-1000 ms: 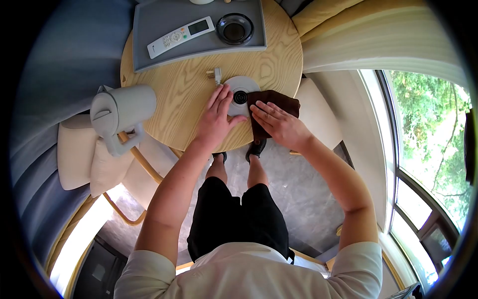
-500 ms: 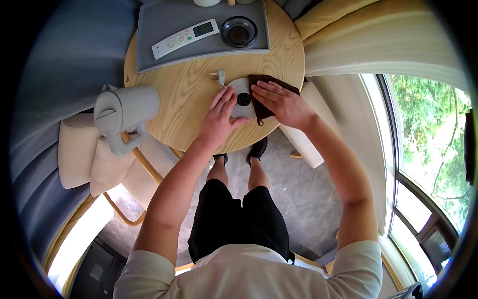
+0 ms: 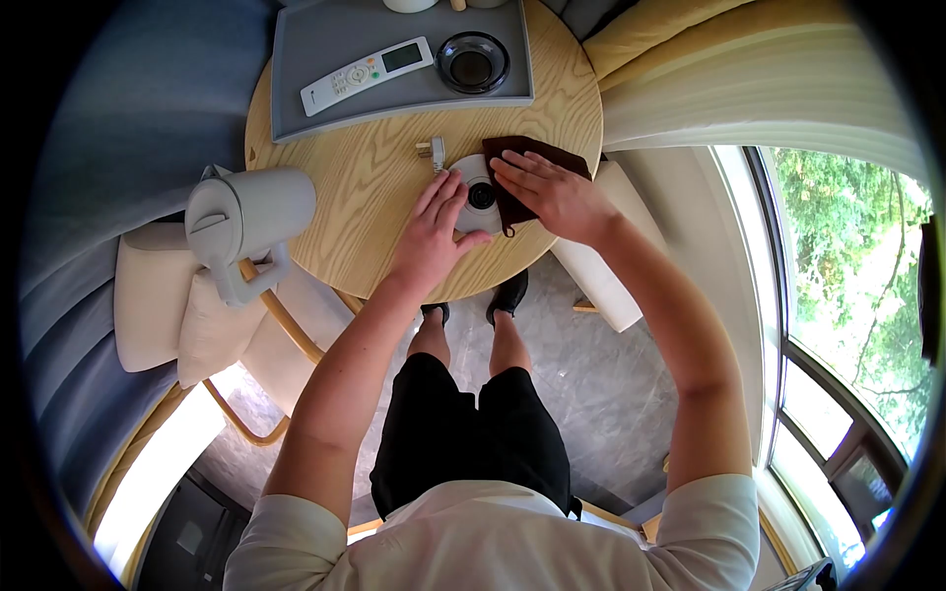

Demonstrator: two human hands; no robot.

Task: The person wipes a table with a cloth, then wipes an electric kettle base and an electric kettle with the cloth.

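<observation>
On the round wooden table (image 3: 370, 212) lies a round, pale grey kettle base (image 3: 469, 216) with a black connector in its middle. My left hand (image 3: 434, 229) grips the base's left edge, thumb at the near side and fingers at the far side. A dark brown cloth (image 3: 562, 158) covers the right part of the base. My right hand (image 3: 557, 197) lies flat on this cloth, fingers stretched out and close together. A white power plug (image 3: 435, 152) rests just beyond my left fingertips.
A grey tray (image 3: 296, 59) at the table's far side carries a white remote control (image 3: 365, 76) and a dark glass ashtray (image 3: 473, 63). At the left table edge appears a grey kettle (image 3: 261, 212). Beige chairs (image 3: 158, 295) stand left, a window (image 3: 847, 256) right.
My right hand and the brown cloth have shifted slightly left and away from me, further over the base. My left hand and the base stay in place.
</observation>
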